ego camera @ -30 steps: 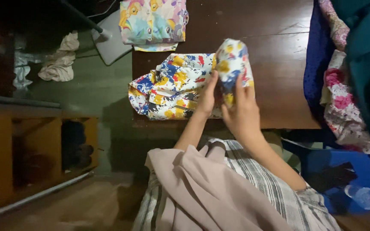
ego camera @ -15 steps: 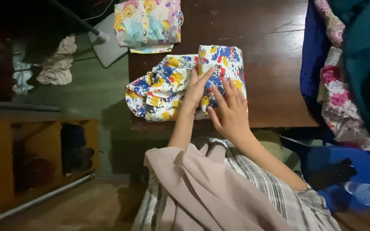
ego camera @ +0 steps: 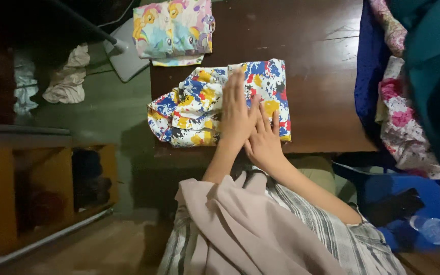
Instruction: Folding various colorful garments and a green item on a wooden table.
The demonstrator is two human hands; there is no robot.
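A white garment splashed with blue, red and yellow (ego camera: 199,104) lies on the dark wooden table (ego camera: 322,76) near its front edge, its right part folded over into a flat rectangle. My left hand (ego camera: 236,114) lies flat on the fold, fingers straight and pointing away from me. My right hand (ego camera: 265,140) rests palm down beside it on the near right part of the cloth, fingers spread. Neither hand grips anything.
A folded pastel cartoon-print garment (ego camera: 174,30) sits at the table's far left. A pile of floral, blue and teal clothes (ego camera: 408,102) hangs at the right. A blue plastic stool (ego camera: 413,203), a wooden shelf unit (ego camera: 42,183) and a crumpled rag (ego camera: 67,76) are on the floor.
The lifted right part of the patterned garment came down onto the table as a fold. Both hands let go of it and now press flat on the cloth.
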